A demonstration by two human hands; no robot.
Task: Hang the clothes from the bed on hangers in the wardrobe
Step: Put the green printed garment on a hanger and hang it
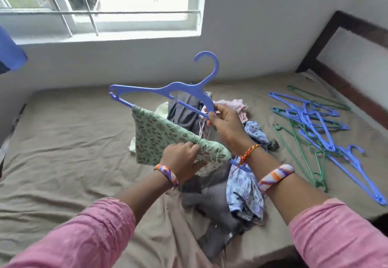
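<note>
The right hand (223, 120) pinches the slanted shoulder of a blue plastic hanger (168, 91) between thumb and curled fingers, holding it tilted over the bed with its hook at twelve o'clock. A pale green cotton garment printed with dark leaves (168, 139) is draped over the hanger's lower bar, and the left hand (182, 160) grips its bunched edge, fingers curled into the cloth. At six o'clock from the hands a heap of grey and blue-patterned clothes (231, 194) waits on the tan bedsheet (63, 141). At three o'clock lies a tangle of spare blue and green hangers (315, 124). The bar slopes steeply, so I judge the green cloth could slide off if the left hand lets go early. The wardrobe is out of view.
</note>
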